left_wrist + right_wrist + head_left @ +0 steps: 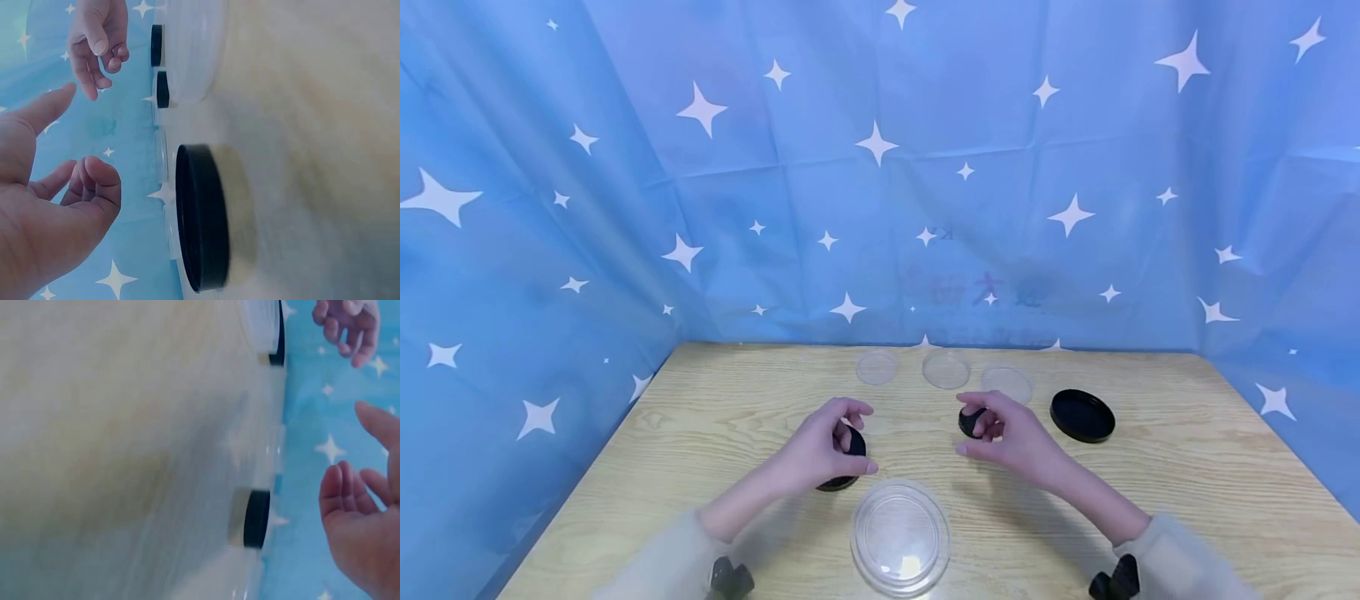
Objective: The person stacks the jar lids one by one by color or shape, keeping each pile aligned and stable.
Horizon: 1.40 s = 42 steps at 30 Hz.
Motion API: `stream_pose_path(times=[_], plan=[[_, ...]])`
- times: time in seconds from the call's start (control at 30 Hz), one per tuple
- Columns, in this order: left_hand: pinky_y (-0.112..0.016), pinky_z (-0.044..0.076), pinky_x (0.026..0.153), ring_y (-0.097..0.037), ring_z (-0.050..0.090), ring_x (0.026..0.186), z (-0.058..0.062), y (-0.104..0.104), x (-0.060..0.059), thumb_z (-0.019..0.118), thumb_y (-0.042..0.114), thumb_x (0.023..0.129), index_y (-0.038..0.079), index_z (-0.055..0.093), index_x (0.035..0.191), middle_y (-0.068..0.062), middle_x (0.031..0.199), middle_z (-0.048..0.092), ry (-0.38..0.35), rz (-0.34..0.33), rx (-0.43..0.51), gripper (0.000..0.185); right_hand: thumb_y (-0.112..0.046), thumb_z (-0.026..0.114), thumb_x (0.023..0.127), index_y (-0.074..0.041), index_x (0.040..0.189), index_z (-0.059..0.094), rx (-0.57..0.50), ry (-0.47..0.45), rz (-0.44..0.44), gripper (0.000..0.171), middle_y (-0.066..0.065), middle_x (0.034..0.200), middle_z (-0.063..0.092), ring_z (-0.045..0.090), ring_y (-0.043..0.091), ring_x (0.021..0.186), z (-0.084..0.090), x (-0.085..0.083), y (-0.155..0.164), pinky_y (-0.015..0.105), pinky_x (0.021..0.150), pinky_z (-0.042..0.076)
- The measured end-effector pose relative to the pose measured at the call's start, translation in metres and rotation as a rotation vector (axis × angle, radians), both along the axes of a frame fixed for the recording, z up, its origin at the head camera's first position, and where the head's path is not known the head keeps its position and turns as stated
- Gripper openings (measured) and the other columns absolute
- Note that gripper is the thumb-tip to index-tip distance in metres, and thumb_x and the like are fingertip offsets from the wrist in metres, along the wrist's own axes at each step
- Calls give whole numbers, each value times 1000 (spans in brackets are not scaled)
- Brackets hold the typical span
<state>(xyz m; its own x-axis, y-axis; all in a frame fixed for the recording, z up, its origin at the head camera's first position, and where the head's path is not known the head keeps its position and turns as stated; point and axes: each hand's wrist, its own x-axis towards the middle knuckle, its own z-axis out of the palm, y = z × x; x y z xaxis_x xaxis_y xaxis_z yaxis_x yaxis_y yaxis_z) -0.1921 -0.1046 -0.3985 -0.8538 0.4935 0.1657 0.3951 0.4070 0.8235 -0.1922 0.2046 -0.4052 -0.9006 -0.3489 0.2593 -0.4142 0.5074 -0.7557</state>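
Note:
My left hand (820,446) hovers over the table with its fingers loosely bent and nothing in them. Below it lies a round black lid (856,442), partly covered by the hand; its raised rim shows in the left wrist view, where the black lid (203,219) sits apart from the fingers. My right hand (1011,437) is also in the air, fingers relaxed and holding nothing. Behind its fingers a smaller black lid (967,423) is partly hidden. Between the hands, nearer to me, stands a clear round plastic container (901,537).
A third black lid (1082,415) lies beyond the right hand, rim upward. Towards the back edge of the wooden table (737,392) lie three clear discs, the left disc (877,367), the middle disc (946,369) and the right disc (1007,384). A blue star-patterned curtain (820,192) surrounds the table.

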Motion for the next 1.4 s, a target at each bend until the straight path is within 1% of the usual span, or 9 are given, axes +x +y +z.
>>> stream_pose_path(times=[0.1,0.33,0.6,0.73,0.87,0.9,1.0,1.17,1.4], plan=[[-26,47,61,-18,52,72,0,5,-12,83,20,72,16,54,124,-1,102,51,-3,-8,30,60,-18,81,75,-10,131,54,5,-5,-40,62,8,107,57,57,17,80,1,-11,7,28,70,51],[-27,49,60,-19,54,76,0,17,-37,81,17,75,13,55,123,-3,102,54,-22,-1,85,54,-27,78,79,-12,136,49,9,-47,-121,66,5,113,55,58,19,85,2,-35,22,29,68,51],[-29,50,63,-18,56,78,1,32,-61,81,17,76,14,56,123,-2,104,55,-20,39,81,53,-29,77,80,-13,139,46,41,-94,-193,68,6,116,54,56,20,89,3,-55,34,34,71,50],[-29,50,65,-18,56,79,2,41,-70,81,17,76,14,56,124,-5,106,56,-41,46,81,54,-28,76,81,-13,140,45,44,-102,-217,68,7,117,54,56,22,91,4,-61,41,35,72,50],[-30,51,68,-18,58,82,4,53,-77,80,17,76,12,55,125,-4,108,57,-60,39,84,56,-27,75,82,-12,141,44,29,-107,-225,68,9,120,52,55,24,94,5,-65,51,35,73,51],[-31,51,70,-20,59,83,8,57,-76,80,15,76,11,54,126,-5,108,57,-67,33,85,56,-28,75,82,-12,141,43,28,-106,-223,69,10,121,52,55,24,95,5,-66,54,35,73,51],[-29,52,71,-19,60,85,8,67,-79,80,15,77,10,53,129,-4,111,57,-84,15,92,59,-30,75,82,-12,142,42,28,-116,-219,70,11,123,51,55,25,97,4,-68,62,34,73,52],[-28,52,73,-17,60,87,-1,83,-86,81,16,75,13,52,131,-2,115,58,-139,0,117,63,-34,74,83,-12,144,39,44,-124,-210,75,15,129,49,54,28,102,1,-72,77,35,75,50],[-28,51,74,-18,58,92,-4,110,-88,82,17,74,15,53,131,1,116,57,-187,-7,120,64,-36,72,84,-11,144,39,87,-107,-216,73,18,133,47,52,32,107,-8,-78,97,38,77,50]])
